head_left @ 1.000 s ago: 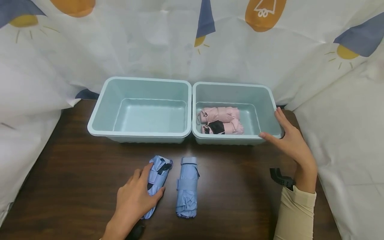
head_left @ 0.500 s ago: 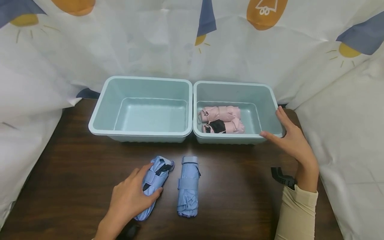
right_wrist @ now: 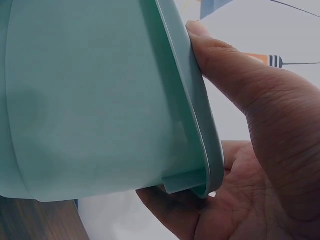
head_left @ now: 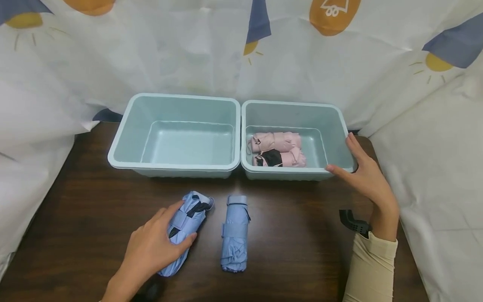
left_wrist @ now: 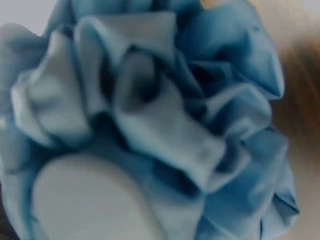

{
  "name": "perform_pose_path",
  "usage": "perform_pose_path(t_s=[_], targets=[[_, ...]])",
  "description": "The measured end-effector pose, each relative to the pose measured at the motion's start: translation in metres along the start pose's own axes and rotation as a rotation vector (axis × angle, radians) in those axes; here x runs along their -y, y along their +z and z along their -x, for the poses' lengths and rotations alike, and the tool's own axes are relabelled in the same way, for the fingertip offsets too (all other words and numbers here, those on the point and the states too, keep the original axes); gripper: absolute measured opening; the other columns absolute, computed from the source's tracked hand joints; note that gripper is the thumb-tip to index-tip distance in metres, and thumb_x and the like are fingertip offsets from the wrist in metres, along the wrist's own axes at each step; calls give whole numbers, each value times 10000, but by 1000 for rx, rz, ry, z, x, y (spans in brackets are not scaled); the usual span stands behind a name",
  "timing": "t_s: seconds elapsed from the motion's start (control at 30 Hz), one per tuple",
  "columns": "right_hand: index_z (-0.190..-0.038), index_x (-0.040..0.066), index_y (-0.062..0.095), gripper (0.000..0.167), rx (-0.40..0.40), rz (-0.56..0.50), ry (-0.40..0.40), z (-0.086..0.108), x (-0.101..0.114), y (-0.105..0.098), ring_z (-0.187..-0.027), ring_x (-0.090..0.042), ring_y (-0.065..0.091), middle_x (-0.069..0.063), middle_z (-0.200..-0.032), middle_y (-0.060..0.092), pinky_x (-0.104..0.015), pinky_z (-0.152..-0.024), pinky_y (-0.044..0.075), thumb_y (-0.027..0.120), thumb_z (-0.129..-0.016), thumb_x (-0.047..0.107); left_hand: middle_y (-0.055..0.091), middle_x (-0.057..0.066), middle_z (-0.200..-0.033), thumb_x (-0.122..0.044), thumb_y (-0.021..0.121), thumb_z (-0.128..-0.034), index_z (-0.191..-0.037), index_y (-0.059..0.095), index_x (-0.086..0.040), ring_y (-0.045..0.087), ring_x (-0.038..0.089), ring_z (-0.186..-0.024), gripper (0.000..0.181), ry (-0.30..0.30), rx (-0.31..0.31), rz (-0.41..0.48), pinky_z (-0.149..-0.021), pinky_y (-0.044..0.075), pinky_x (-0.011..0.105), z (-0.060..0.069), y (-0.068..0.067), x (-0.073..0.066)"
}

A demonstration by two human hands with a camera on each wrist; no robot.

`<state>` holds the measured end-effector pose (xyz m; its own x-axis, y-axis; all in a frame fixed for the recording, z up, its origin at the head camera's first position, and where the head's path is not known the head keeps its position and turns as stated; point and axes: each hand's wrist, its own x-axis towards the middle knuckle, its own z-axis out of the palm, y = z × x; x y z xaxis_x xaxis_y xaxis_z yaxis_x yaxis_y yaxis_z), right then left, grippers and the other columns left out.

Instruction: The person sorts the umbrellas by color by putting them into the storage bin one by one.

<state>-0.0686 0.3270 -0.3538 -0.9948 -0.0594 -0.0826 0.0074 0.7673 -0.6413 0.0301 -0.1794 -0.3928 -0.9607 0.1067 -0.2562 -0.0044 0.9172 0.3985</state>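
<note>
My left hand (head_left: 152, 243) holds a folded light-blue umbrella (head_left: 188, 220) with black patches, thumb on one side and fingers on the other. In the left wrist view, the gathered blue fabric of this umbrella (left_wrist: 165, 125) fills most of the picture. A second folded blue umbrella (head_left: 235, 235) lies on the table to its right. My right hand (head_left: 366, 176) grips the front right corner of the right-hand pale-green bin (head_left: 286, 173). In the right wrist view, the thumb is at the rim (right_wrist: 192, 85) and the fingers are partly hidden behind the corner.
Two folded pink umbrellas, one (head_left: 277, 141) behind the other (head_left: 292, 158), lie in the right bin. The larger left-hand bin (head_left: 173, 167) stands beside it. A patterned white cloth (head_left: 196, 54) hangs behind the brown table (head_left: 75, 218).
My left hand has shifted left with the blue umbrella, widening the gap to the second one. My right hand stays at the bin's corner.
</note>
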Motion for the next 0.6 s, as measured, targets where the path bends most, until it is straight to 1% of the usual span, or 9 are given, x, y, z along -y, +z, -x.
perform_pose_path(t_s=[0.1,0.27,0.47,0.6], targets=[[-1700,288,112,1028,3,3,-6,-1,0,1,-1658,-344,143,191,-1764,34,-717,-1213,264,800,-943,393,617,246,-1464,-537,856,-808,-1550,521,-195,714,418,-1063,884,3,-17,2,-711,581,617,2,-5,2],[-1700,303,100,1027,3,-8,-2,-1,0,1,-1651,-347,164,195,-1764,28,-710,-1191,289,794,-948,391,591,278,-1487,-542,858,-807,-1563,502,-180,682,500,-1162,910,7,-7,2,-778,570,702,0,-14,6],[-1701,297,100,1024,-1,-8,0,-1,-2,1,-1650,-353,167,183,-1768,28,-716,-1197,280,790,-951,391,598,251,-1496,-555,853,-811,-1563,503,-186,675,491,-1200,907,31,-19,28,-820,555,720,2,-23,6],[-1703,280,93,1016,0,-8,-7,0,-3,2,-1647,-377,164,163,-1773,20,-732,-1192,278,777,-960,391,591,227,-1518,-569,851,-811,-1567,496,-187,655,478,-1251,919,48,-26,42,-864,545,730,4,-32,4]])
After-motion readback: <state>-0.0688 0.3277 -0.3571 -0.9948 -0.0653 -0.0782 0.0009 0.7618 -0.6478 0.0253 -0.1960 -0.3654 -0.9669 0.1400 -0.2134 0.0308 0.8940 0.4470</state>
